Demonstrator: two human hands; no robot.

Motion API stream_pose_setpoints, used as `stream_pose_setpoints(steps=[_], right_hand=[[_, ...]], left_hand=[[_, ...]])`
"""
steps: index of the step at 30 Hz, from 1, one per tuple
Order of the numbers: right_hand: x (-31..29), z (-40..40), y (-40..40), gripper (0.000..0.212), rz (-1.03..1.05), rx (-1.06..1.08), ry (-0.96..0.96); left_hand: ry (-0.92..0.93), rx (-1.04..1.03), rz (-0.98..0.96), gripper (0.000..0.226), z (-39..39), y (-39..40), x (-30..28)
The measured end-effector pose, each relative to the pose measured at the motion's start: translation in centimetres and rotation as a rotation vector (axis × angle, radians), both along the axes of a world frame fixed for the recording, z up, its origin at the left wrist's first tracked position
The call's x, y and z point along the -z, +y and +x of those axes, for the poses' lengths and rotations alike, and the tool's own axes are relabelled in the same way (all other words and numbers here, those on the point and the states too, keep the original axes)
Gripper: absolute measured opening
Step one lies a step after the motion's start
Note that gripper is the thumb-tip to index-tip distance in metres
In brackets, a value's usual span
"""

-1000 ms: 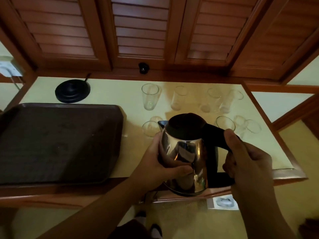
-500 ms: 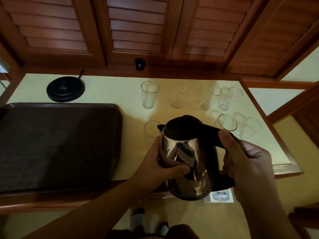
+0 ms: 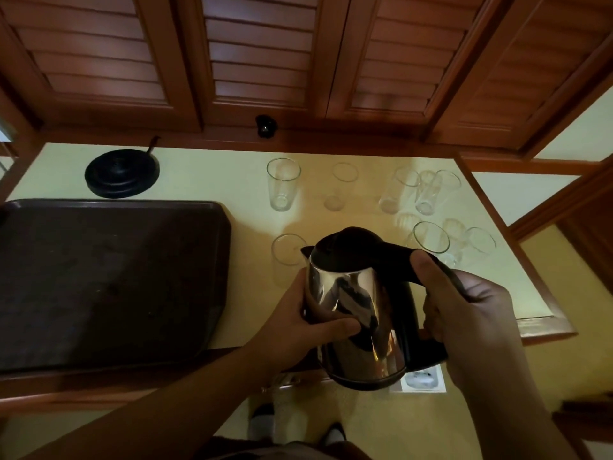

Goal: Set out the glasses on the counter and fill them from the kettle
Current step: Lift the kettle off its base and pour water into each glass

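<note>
My right hand (image 3: 464,313) gripped the black handle of the polished steel kettle (image 3: 358,313), held above the counter's near edge; my left hand (image 3: 298,330) curled around its body. Its spout pointed toward a clear tumbler (image 3: 288,257) on the pale yellow counter (image 3: 199,174), beside a dark brown tray (image 3: 109,277).

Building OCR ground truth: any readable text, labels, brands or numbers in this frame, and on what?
No readable text anywhere.
White card or label below the counter edge, partly behind the kettle: shows a grey printed shape, too blurred to read.
Kettle, kettle base, tray, glasses: no visible markings.
</note>
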State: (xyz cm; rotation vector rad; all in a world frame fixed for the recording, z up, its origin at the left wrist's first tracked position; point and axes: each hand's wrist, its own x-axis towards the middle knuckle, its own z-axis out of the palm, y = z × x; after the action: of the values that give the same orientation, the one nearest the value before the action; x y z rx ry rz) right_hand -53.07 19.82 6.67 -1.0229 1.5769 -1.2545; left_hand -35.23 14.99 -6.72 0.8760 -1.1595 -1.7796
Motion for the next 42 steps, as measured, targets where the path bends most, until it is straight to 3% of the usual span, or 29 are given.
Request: stream_pose_setpoints(steps=[5,24,28,38,42], right_hand=[[-0.6,0.1,-0.2,0.042,0.006,-0.003,0.006],[-1.4,0.3,-0.1,0.033,0.079,0.006,0.037],[-1.6,0.4,-0.2,0.04,0.08,0.02,0.04],[-1.5,0.6,-0.2,0.046,0.093,0.008,0.067],[-1.4,0.5,-0.3,0.048,0.09,0.006,0.056]], left_hand=[[0.012,-0.019,0.018,0.089,-0.3,0.2,0.0],[-0.014,0.013,0.018,0.079,0.0,0.4,0.0],[-0.039,-0.003,0.024,0.087,0.1,0.3,-0.1],[-0.004,0.022,0.015,0.079,0.4,0.4,0.2],[-0.002,0.021,0.031,0.093,0.3,0.4,0.0]])
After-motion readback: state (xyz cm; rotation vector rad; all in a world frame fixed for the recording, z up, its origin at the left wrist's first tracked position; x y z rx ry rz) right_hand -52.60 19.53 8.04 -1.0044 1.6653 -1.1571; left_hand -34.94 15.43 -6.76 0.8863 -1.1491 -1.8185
